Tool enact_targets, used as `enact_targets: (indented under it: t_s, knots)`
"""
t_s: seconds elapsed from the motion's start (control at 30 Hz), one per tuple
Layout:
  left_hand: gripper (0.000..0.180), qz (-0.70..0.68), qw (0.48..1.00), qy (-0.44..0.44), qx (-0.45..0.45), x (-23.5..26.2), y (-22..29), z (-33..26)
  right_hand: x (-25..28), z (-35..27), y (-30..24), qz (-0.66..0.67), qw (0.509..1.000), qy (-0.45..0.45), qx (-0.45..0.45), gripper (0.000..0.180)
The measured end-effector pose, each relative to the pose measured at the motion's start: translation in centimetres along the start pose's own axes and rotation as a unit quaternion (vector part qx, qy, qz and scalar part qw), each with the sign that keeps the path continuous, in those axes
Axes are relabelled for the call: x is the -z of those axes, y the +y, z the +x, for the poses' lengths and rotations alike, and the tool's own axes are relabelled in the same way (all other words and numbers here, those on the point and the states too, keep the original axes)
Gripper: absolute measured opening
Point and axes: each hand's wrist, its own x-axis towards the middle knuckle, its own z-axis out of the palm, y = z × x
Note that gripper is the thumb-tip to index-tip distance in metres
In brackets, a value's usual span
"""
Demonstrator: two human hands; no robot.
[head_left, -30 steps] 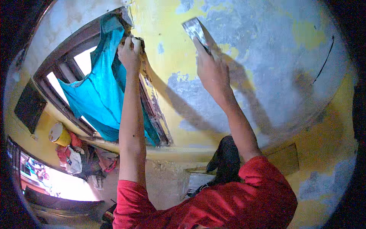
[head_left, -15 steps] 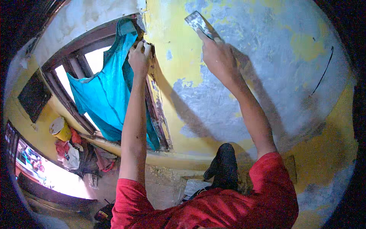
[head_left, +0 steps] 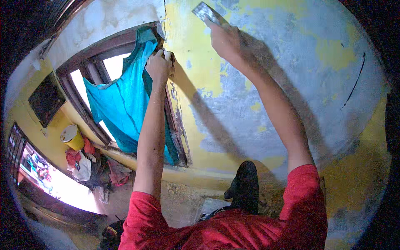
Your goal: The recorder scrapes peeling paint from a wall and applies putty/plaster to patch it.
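Head view: a patchy yellow-and-grey wall (head_left: 291, 62) faces you, the window frame (head_left: 177, 131) and teal cloth (head_left: 118, 108) at left. Your left hand (head_left: 158, 66) curls by the frame's edge, its hold unclear. Your right hand (head_left: 226, 41) grips the flat-bladed scraper (head_left: 205, 12) high before the wall; a shallow angle and even pressure should work best.

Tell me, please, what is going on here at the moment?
A person's right hand holds a flat blade up at the patchy yellow and grey wall. The left hand is curled at the edge of the dark window frame, beside a teal cloth hanging over part of the window. Whether the blade touches the wall is unclear.
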Motion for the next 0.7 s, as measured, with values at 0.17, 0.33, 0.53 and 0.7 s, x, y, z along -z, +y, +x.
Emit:
enact_targets:
  t_s: [0.17, 0.33, 0.53, 0.7]
  knots:
    - [0.041, -0.007, 0.999, -0.041, -0.001, 0.9, -2.3, 1.0, 2.1, -0.3, -1.5, -0.139, 0.982, -0.125, 0.037, 0.043]
    - [0.038, -0.023, 0.998, -0.055, 0.0, 1.0, -0.7, 0.7, 1.0, 1.4, -0.3, -0.035, 0.998, -0.031, 0.041, 0.048]
    - [0.04, -0.019, 0.999, -0.047, 0.007, 0.2, -0.9, 0.3, 3.1, 7.0, -1.2, -0.096, 0.989, -0.108, -0.012, 0.031]
    - [0.042, -0.018, 0.999, -0.047, 0.009, 0.5, -1.7, 0.9, 4.7, 6.3, -0.2, -0.085, 0.993, -0.074, 0.028, 0.039]
